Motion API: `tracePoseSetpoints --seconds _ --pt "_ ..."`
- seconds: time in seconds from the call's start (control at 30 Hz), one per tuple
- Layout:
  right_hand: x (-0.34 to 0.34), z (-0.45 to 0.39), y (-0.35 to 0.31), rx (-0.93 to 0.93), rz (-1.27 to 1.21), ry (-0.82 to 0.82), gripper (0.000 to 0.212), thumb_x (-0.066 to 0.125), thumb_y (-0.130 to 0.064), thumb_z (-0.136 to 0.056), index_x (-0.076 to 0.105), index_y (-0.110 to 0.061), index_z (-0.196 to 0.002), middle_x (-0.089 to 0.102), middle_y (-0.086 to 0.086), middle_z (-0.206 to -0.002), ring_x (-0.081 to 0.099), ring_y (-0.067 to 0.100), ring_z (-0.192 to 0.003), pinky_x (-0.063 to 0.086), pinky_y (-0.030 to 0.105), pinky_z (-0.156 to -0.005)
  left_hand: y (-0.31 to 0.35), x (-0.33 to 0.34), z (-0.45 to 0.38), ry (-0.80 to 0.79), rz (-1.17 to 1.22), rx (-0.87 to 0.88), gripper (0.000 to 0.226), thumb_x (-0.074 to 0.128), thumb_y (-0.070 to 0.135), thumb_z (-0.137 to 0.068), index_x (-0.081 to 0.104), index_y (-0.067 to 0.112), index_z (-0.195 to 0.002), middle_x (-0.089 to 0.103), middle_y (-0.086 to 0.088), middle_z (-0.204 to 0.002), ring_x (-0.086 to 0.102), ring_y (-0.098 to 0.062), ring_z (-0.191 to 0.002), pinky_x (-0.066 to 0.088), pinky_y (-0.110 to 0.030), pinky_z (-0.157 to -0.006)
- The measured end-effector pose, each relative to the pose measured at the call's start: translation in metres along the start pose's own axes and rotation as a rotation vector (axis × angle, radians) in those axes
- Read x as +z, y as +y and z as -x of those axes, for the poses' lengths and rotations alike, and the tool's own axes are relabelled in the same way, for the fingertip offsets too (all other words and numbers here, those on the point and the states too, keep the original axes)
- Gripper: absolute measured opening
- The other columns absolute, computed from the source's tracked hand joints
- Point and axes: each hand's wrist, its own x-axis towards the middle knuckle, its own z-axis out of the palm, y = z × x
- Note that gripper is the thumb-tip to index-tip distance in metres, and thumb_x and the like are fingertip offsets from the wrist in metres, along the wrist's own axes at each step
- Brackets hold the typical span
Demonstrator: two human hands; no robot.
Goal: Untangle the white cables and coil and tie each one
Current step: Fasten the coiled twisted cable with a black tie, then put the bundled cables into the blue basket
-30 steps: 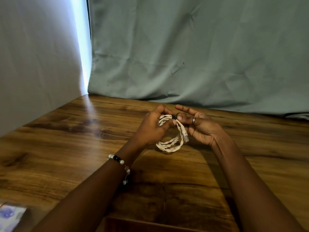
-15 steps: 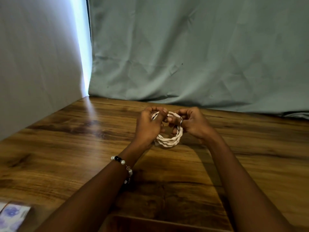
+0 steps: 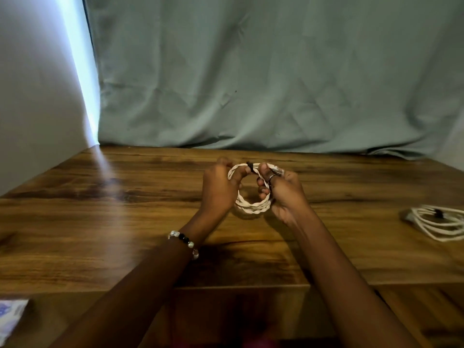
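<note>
Both grips hold one coil (image 3: 252, 205): my left hand (image 3: 219, 189) and right hand (image 3: 282, 192) pinch it above the bench (image 3: 125, 222).

A creased grey-green cloth backdrop (image 3: 276, 71) hangs behind the dark-grained brown wooden table (image 3: 100, 222); a plain pale wall (image 3: 32, 96) flanks its left edge, with bright daylight (image 3: 80, 71) streaking between them.
</note>
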Motion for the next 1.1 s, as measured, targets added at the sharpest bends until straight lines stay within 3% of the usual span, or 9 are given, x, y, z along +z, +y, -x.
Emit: tracePoseSetpoints --seconds 0.13,0.23,0.33,0.53,0.67,0.73,0.8,0.93,1.1 --pt "-0.039 0.015 -0.024 0.009 -0.084 0.130 0.012 0.063 -0.011 -0.090 0.064 -0.005 -0.080 0.057 0.004 -0.062 0.051 0.006 -0.043 0.044 0.018 -0.040 0.037 0.026 0.017 -0.248 0.503 -0.511 0.019 0.069 0.025 -0.087 0.068 0.007 -0.094 0.068 -0.006 -0.069 0.059 -0.012 -0.050 0.046 -0.022 -0.049" --pt "-0.078 0.027 -0.054 0.028 -0.004 0.184 0.009 0.065 -0.008 -0.088 0.063 -0.004 -0.080 0.061 0.007 -0.065 0.057 0.010 -0.045 0.051 0.022 -0.044 0.062 0.051 0.028 -0.462 0.540 -0.625 0.013 0.066 0.017 -0.089 0.067 0.005 -0.093 0.070 -0.010 -0.077 0.063 -0.020 -0.058 0.052 -0.029 -0.057" --pt "-0.119 0.040 -0.078 0.107 0.178 0.214 0.009 0.070 -0.009 -0.083 0.066 -0.002 -0.084 0.065 0.014 -0.072 0.062 0.019 -0.054 0.055 0.035 -0.050 0.081 0.082 0.040 -0.560 0.507 -0.642 0.021 0.065 0.007 -0.088 0.063 -0.005 -0.105 0.070 -0.016 -0.081 0.067 -0.023 -0.059 0.057 -0.035 -0.051" --pt "-0.194 0.068 -0.113 0.255 0.554 0.358 0.014 0.073 -0.026 -0.083 0.066 -0.015 -0.087 0.059 0.001 -0.075 0.058 0.017 -0.067 0.047 0.029 -0.059 0.096 0.150 0.058 -0.567 0.419 -0.604 0.031 0.074 0.002 -0.073 0.058 -0.006 -0.099 0.068 -0.020 -0.084 0.066 -0.025 -0.059 0.058 -0.037 -0.053" --pt "-0.263 0.059 -0.129 -0.003 0.551 0.760 0.033 0.072 -0.038 -0.079 0.068 -0.009 -0.095 0.054 0.006 -0.069 0.050 0.017 -0.052 0.045 0.023 -0.044 0.087 0.189 0.048 -0.591 0.295 -0.570 0.041 0.078 0.023 -0.068 0.065 0.001 -0.100 0.072 -0.017 -0.093 0.070 -0.028 -0.075 0.056 -0.036 -0.062" --pt "-0.311 0.041 -0.129 -0.105 0.678 0.994 0.062 0.070 -0.063 -0.062 0.069 -0.010 -0.095 0.063 0.009 -0.080 0.062 0.025 -0.066 0.058 0.039 -0.057 0.091 0.200 0.043 -0.599 0.175 -0.497 0.042 0.079 0.033 -0.072 0.066 0.005 -0.101 0.072 -0.012 -0.094 0.068 -0.022 -0.069 0.050 -0.027 -0.051" --pt "-0.315 0.049 -0.133 -0.097 0.784 1.126 0.056 0.070 -0.059 -0.069 0.067 -0.011 -0.098 0.068 0.014 -0.099 0.067 0.035 -0.089 0.058 0.049 -0.076 0.095 0.207 0.038 -0.646 0.086 -0.444 0.041 0.077 0.034 -0.078 0.064 0.004 -0.102 0.070 -0.011 -0.088 0.060 -0.017 -0.059 0.040 -0.023 -0.044" --pt "-0.310 0.060 -0.131 -0.021 0.948 1.128 0.053 0.063 -0.053 -0.084 0.063 -0.004 -0.106 0.065 0.019 -0.114 0.062 0.036 -0.103 0.050 0.037 -0.085 0.097 0.217 0.034 -0.773 -0.043 -0.380 0.038 0.076 0.029 -0.080 0.059 0.003 -0.102 0.058 -0.006 -0.073 0.051 -0.016 -0.050 0.037 -0.024 -0.040" --pt "-0.316 0.047 -0.122 -0.022 0.985 1.006 0.048 0.053 -0.057 -0.089 0.071 -0.014 -0.096 0.069 0.012 -0.101 0.065 0.033 -0.096 0.052 0.038 -0.086 0.098 0.228 0.029 -0.868 -0.148 -0.326 0.019 0.077 0.018 -0.079 0.060 0.010 -0.083 0.066 -0.010 -0.079 0.056 -0.018 -0.057 0.044 -0.025 -0.049"
